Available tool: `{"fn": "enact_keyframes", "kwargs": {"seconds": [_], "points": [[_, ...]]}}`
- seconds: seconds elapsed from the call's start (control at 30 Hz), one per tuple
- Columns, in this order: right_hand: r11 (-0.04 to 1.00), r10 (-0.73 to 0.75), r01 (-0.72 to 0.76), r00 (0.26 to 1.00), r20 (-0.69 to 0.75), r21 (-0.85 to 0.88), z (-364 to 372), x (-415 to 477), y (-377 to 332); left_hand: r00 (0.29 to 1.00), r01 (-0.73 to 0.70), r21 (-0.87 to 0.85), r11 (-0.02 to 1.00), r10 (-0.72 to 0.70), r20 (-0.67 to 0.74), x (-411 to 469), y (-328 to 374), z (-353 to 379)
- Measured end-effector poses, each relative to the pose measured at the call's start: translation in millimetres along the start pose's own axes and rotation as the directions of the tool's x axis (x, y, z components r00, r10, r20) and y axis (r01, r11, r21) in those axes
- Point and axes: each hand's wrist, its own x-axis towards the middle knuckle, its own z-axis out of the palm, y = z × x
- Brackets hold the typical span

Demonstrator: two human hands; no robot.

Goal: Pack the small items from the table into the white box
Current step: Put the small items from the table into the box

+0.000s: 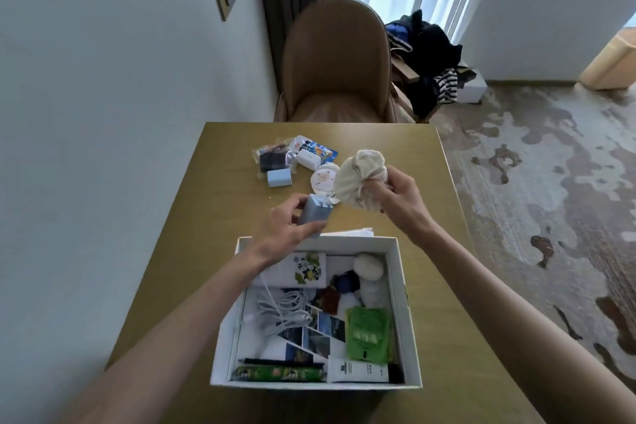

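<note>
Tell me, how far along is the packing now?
Mostly done: the white cardboard box already holds many items. In hand: left hand grips a grey plug adapter, right hand a cream cloth pouch. A small cluster remains on the table.

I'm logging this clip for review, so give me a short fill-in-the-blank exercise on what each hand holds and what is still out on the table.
1. The left hand holds a grey charger plug above the far edge of the white ____.
2. The right hand has its grip on a cream-coloured ____ pouch, bunched at the neck.
3. The light blue block still lies on the ____, outside the box.
4. Inside the box, the green packet lies toward the ____ side.

Missing words: box; cloth; table; right
</note>
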Motion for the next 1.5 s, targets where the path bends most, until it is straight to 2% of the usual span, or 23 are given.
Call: {"fn": "enact_keyframes", "kwargs": {"seconds": [0.13, 0.23, 0.33, 0.4, 0.5, 0.57, 0.6, 0.67, 0.73, 0.8, 0.93, 1.0, 1.1, 1.17, 1.3, 1.5], "points": [[0.989, -0.002, 0.017, 0.995, 0.103, -0.145, 4, -49, 13, 0.999, 0.048, 0.035, 0.998, -0.048, 0.001, -53, -14, 11], [0.924, 0.024, 0.079, 0.964, 0.263, -0.373, 13, -74, 23, 0.997, 0.074, 0.127, 0.989, -0.069, -0.044, -89, -23, 15], [0.753, 0.121, 0.182, 0.906, 0.406, -0.632, 21, -83, 30, 0.994, 0.1, 0.176, 0.979, -0.09, -0.064, -110, -31, 11], [0.636, 0.161, 0.209, 0.906, 0.392, -0.743, 25, -86, 34, 0.995, 0.095, 0.203, 0.975, -0.088, -0.042, -119, -36, 7], [0.453, 0.038, 0.272, 0.946, 0.323, -0.849, 29, -93, 37, 0.998, 0.057, 0.264, 0.963, -0.066, 0.022, -123, -44, 3], [0.335, -0.097, 0.337, 0.941, 0.323, -0.88, 33, -100, 38, 0.996, 0.017, 0.324, 0.946, -0.045, 0.079, -122, -49, -1], [0.308, -0.148, 0.371, 0.928, 0.341, -0.876, 36, -103, 36, 0.993, -0.009, 0.364, 0.931, -0.035, 0.114, -122, -53, -4], [0.343, -0.18, 0.441, 0.898, 0.402, -0.83, 44, -109, 32, 0.981, -0.07, 0.46, 0.885, -0.022, 0.191, -121, -60, -8], [0.457, -0.143, 0.458, 0.884, 0.446, -0.762, 55, -116, 25, 0.957, -0.122, 0.526, 0.841, -0.04, 0.287, -118, -66, -10], [0.563, -0.094, 0.408, 0.895, 0.435, -0.718, 67, -124, 20, 0.913, -0.184, 0.535, 0.825, -0.058, 0.404, -114, -69, -7], [0.651, -0.011, 0.247, 0.949, 0.316, -0.717, 79, -139, 24, 0.827, -0.262, 0.539, 0.801, -0.102, 0.553, -107, -68, 17], [0.669, 0.047, 0.171, 0.961, 0.271, -0.724, 79, -147, 28, 0.811, -0.322, 0.578, 0.75, -0.098, 0.577, -104, -71, 28], [0.669, 0.112, 0.113, 0.962, 0.25, -0.735, 76, -158, 32, 0.808, -0.478, 0.666, 0.573, -0.011, 0.589, -103, -79, 35], [0.679, 0.145, 0.081, 0.96, 0.241, -0.73, 76, -163, 33, 0.808, -0.527, 0.691, 0.495, 0.04, 0.588, -104, -86, 37], [0.68, 0.198, 0.051, 0.948, 0.25, -0.731, 75, -163, 34, 0.802, -0.568, 0.697, 0.437, 0.103, 0.588, -106, -94, 40], [0.676, 0.195, 0.127, 0.919, 0.342, -0.726, 75, -157, 34, 0.785, -0.597, 0.685, 0.416, 0.13, 0.605, -110, -94, 40]]}}
